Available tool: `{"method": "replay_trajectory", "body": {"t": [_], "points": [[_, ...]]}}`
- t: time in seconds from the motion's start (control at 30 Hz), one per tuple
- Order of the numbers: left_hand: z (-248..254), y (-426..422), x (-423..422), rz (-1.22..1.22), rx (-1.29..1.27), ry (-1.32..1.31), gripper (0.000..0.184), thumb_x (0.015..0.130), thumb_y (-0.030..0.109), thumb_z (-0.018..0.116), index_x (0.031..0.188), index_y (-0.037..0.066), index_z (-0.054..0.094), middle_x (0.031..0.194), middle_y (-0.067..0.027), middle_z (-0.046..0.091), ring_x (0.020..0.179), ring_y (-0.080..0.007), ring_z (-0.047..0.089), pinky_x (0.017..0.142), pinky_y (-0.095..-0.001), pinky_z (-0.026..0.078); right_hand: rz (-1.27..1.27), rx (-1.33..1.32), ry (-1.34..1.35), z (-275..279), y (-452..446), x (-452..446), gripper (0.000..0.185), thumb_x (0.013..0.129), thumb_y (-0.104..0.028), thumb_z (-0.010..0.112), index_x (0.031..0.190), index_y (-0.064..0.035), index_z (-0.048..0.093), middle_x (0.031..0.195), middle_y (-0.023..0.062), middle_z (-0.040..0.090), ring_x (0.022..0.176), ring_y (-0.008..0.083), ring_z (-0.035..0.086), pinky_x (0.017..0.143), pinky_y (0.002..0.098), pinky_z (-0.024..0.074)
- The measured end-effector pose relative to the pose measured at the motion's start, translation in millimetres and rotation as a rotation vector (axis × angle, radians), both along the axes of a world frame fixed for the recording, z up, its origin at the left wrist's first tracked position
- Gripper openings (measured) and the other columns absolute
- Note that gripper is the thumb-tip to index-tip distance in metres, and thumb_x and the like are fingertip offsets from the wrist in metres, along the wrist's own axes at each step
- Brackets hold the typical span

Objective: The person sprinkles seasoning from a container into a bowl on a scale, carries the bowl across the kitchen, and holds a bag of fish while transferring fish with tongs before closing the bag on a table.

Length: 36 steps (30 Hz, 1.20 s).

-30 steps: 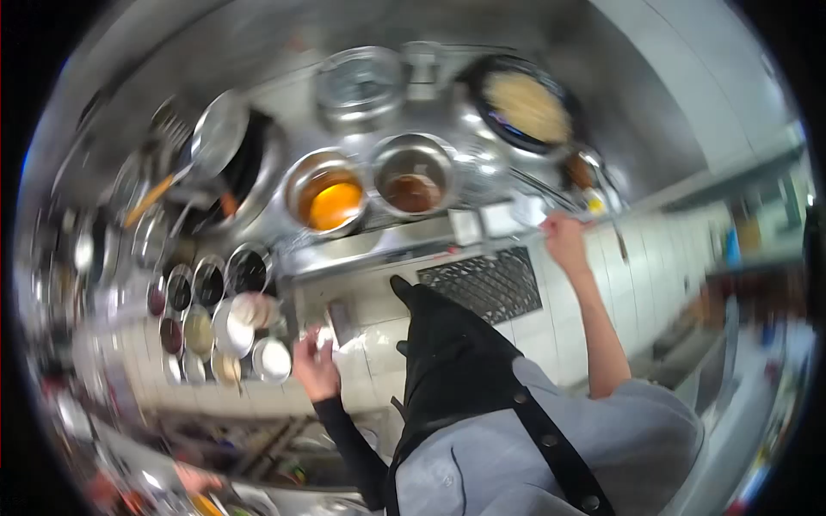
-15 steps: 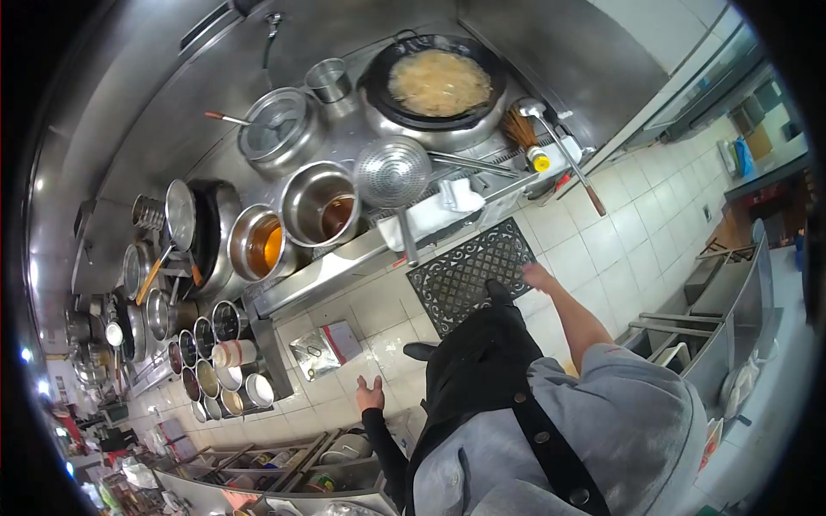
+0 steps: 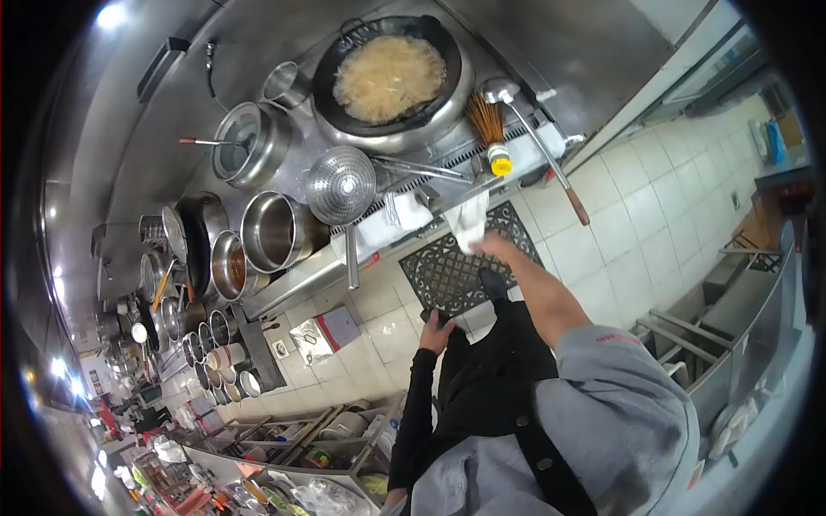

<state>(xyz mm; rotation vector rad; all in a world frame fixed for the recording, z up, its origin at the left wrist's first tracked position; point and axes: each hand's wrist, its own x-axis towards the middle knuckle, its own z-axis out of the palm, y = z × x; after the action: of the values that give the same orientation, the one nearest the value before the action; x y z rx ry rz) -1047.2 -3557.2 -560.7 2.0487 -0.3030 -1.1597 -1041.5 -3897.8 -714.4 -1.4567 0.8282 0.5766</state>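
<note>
My right hand (image 3: 493, 247) is closed on the lower end of a white cloth (image 3: 468, 222), which hangs at the stove's front edge. Lower and to the left, my left hand (image 3: 436, 334) is over the floor with its fingers apart and nothing in it. Pale food bubbles in oil inside a large black wok (image 3: 323, 84). In front of the wok lies a perforated strainer (image 3: 341, 185) with its handle over the edge. A bamboo brush (image 3: 487, 120) with a yellow end and a ladle (image 3: 538, 136) lie to the right. Another white cloth (image 3: 391, 220) rests along the edge.
Steel pots (image 3: 280, 232) and a lidded pot (image 3: 251, 142) stand on the stove, with seasoning containers (image 3: 225, 357) beyond at the left. A patterned mat (image 3: 447, 267) lies on the tiled floor. Shelving (image 3: 697, 335) stands at the right, and a cluttered counter runs along the lower left.
My right hand has moved up to the stove edge and taken hold of a white cloth. My left hand has come nearer my body. The view has shifted, with the wok now further left.
</note>
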Motion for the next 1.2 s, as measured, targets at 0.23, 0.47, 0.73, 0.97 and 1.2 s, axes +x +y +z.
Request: {"method": "replay_trajectory", "body": {"t": [0.23,0.47,0.73,0.97,1.2], "points": [[-71.4,-103.9,15.9,0.409,-0.231,0.265,0.1,0.087,0.043,0.078,0.158,-0.002,0.024,0.157,-0.0247,0.039,0.145,-0.0321,0.04,0.114,-0.0366,0.037,-0.028,0.341,0.051,111.6,3.7,-83.3,0.06,0.087,-0.038,0.078,0.136,-0.0075,0.061,0.148,0.0142,0.053,0.141,0.039,0.04,0.104,0.0624,0.0415],[-80.7,-157.6,38.0,-0.039,0.192,-0.282,0.074,0.076,0.067,0.072,0.104,-0.001,0.076,0.093,-0.0187,0.076,0.088,-0.0351,0.073,0.081,-0.0461,0.057,-0.139,0.132,-0.137,161.4,3.0,-108.9,0.033,0.091,-0.015,0.075,0.119,0.0002,0.067,0.109,0.0104,0.073,0.092,0.0249,0.07,0.072,0.0455,0.059],[-13.5,-98.0,35.9,0.118,0.117,-0.065,0.062,0.084,0.031,0.066,0.142,0.009,0.054,0.142,-0.02,0.055,0.137,-0.0365,0.046,0.103,-0.0687,0.031,0.007,0.05,-0.087,150.1,9.4,-97.9,0.024,0.096,-0.007,0.063,0.117,0.004,0.062,0.111,0.0145,0.07,0.097,0.0261,0.07,0.07,0.0476,0.0603],[-145.1,124.7,-56.8,0.776,0.468,-0.106,0.081,0.085,0.039,0.072,0.154,0.012,0.038,0.162,-0.0175,0.03,0.148,-0.0454,0.027,0.111,-0.0719,0.025,0.511,-0.02,-0.127,166.0,79.3,-21.4,0.021,0.098,-0.011,0.062,0.113,0.0047,0.063,0.102,0.017,0.075,0.078,0.0263,0.076,0.056,0.0343,0.0595],[-49.9,272.8,-263.3,1.392,0.694,0.538,0.056,0.09,0.034,0.057,0.141,0.011,0.057,0.154,-0.0154,0.046,0.142,-0.0415,0.043,0.115,-0.0504,0.038,0.656,0.106,-0.284,234.1,267.2,57.7,0.027,0.097,-0.019,0.069,0.084,-0.0015,0.054,0.069,0.0166,0.068,0.051,0.0248,0.069,0.041,0.0323,0.0531]]}}
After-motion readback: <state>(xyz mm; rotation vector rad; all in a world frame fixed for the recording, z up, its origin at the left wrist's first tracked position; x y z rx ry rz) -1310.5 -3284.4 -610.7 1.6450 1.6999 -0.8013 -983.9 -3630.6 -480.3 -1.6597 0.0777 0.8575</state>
